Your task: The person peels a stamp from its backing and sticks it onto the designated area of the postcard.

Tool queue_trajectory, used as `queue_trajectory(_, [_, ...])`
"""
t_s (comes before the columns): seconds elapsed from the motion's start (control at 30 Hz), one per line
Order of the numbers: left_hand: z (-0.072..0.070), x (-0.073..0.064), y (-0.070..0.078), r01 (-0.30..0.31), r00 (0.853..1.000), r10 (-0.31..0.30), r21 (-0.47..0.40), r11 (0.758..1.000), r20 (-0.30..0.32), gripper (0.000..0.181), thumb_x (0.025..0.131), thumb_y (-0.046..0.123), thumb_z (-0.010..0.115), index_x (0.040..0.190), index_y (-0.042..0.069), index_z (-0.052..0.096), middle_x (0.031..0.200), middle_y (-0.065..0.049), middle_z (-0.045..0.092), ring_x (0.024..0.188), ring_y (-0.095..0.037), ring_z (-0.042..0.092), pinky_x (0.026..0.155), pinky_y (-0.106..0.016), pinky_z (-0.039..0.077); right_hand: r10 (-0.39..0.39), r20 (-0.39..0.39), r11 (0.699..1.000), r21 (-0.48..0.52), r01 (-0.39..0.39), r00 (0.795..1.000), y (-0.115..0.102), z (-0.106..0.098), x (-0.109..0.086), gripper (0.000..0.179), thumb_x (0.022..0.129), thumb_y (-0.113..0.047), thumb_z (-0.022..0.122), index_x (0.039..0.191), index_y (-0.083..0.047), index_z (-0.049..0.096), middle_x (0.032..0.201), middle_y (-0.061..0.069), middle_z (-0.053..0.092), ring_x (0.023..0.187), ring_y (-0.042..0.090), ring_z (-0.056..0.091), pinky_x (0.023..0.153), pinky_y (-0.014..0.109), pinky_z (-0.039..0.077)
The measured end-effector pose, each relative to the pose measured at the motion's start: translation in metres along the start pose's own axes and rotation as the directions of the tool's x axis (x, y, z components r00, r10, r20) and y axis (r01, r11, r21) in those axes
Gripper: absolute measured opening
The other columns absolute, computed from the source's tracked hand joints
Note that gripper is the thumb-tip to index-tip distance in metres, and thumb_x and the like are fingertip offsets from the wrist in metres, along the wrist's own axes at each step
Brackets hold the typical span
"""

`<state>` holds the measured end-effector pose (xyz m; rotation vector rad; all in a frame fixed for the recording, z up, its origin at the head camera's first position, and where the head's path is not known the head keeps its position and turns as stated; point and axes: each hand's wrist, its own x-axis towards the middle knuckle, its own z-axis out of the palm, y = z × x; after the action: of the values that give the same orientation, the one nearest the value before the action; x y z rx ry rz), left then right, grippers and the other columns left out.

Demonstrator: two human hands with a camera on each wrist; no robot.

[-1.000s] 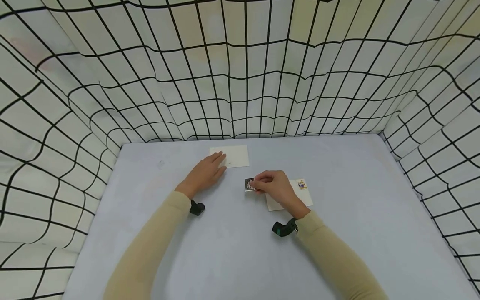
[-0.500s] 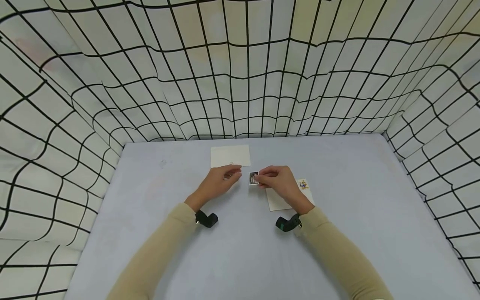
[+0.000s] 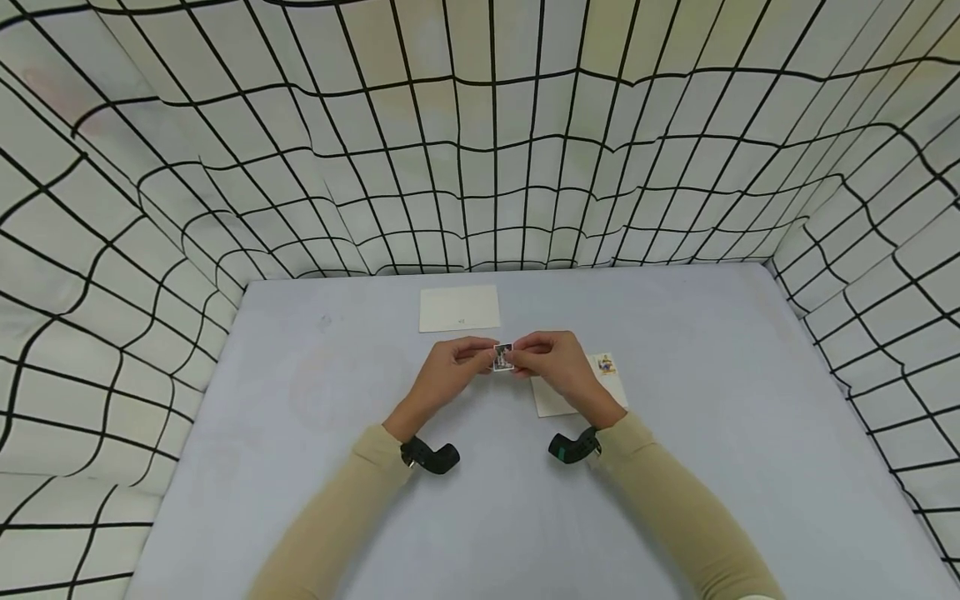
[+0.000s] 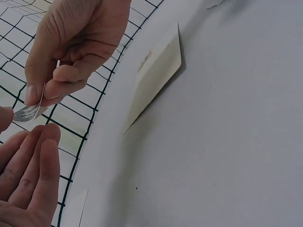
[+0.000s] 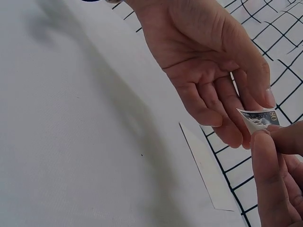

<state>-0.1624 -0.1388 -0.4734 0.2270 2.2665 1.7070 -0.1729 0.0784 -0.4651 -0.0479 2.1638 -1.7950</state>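
A small postage stamp [image 3: 502, 357] with a dark picture and white edges is held up between both hands, above the table. My right hand [image 3: 562, 365] pinches its right side with thumb and forefinger. My left hand [image 3: 446, 373] has its thumb at the opposite edge and its fingers behind, apparently pinching it; the exact contact is partly hidden. Seen from the right wrist, the stamp [image 5: 260, 118] is bent and shows the figure 80. Under my right hand lies a cream envelope [image 3: 551, 403], partly covered, with a colourful stamp [image 3: 606, 364] on its upper right corner.
A second cream envelope or card [image 3: 459, 308] lies flat near the table's far edge, beyond my left hand. White walls with black netting [image 3: 495, 175] enclose the back and sides of the white table [image 3: 480, 517].
My left hand has left the far envelope and come right to the stamp's left edge. My right hand has lifted the stamp slightly away from me, still pinching it.
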Motion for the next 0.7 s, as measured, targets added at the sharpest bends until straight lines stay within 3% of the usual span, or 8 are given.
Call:
queue_trajectory(0.17, [0.004, -0.002, 0.0, 0.001, 1.0, -0.002, -0.062, 0.998, -0.019, 0.034, 0.102, 0.029, 0.066, 0.128, 0.008, 0.072, 0.121, -0.014, 0.077, 0.101, -0.018, 0.077, 0.096, -0.041, 0.062, -0.01, 0.011, 1.0, -0.006, 0.01, 1.0, 0.004, 0.0, -0.002, 0.026, 0.092, -0.019, 0.079, 0.108, 0.0, 0.074, 0.095, 0.01, 0.08, 0.077, 0.015, 0.077, 0.076, 0.03, 0.065])
queue_trajectory(0.3, [0.006, -0.001, -0.001, 0.018, 0.999, -0.022, -0.104, 0.994, -0.035, 0.03, 0.102, 0.024, 0.066, 0.124, 0.004, 0.073, 0.116, -0.016, 0.078, 0.091, -0.011, 0.075, 0.088, -0.03, 0.064, -0.007, 0.015, 1.0, -0.01, 0.007, 1.0, 0.006, 0.001, -0.001, 0.026, 0.091, -0.02, 0.079, 0.109, -0.001, 0.075, 0.095, 0.01, 0.08, 0.08, 0.02, 0.078, 0.076, 0.029, 0.065])
queue_trajectory(0.47, [0.009, 0.001, -0.003, 0.014, 0.998, -0.022, -0.15, 0.989, -0.052, 0.029, 0.102, 0.019, 0.066, 0.122, -0.001, 0.073, 0.113, -0.019, 0.078, 0.085, -0.011, 0.073, 0.079, -0.021, 0.063, -0.001, 0.021, 1.0, 0.006, 0.001, 1.0, 0.008, 0.001, -0.001, 0.025, 0.091, -0.019, 0.08, 0.108, -0.001, 0.075, 0.095, 0.011, 0.08, 0.077, 0.015, 0.078, 0.076, 0.03, 0.066])
queue_trajectory(0.7, [0.014, 0.004, -0.004, -0.001, 0.995, -0.004, -0.046, 0.999, -0.105, 0.026, 0.102, 0.018, 0.066, 0.119, 0.0, 0.074, 0.112, -0.02, 0.078, 0.08, -0.009, 0.073, 0.078, -0.028, 0.064, -0.004, 0.034, 0.999, 0.047, 0.003, 0.999, 0.01, 0.0, -0.002, 0.025, 0.092, -0.016, 0.078, 0.109, 0.001, 0.073, 0.092, 0.008, 0.079, 0.076, 0.011, 0.076, 0.078, 0.032, 0.066])
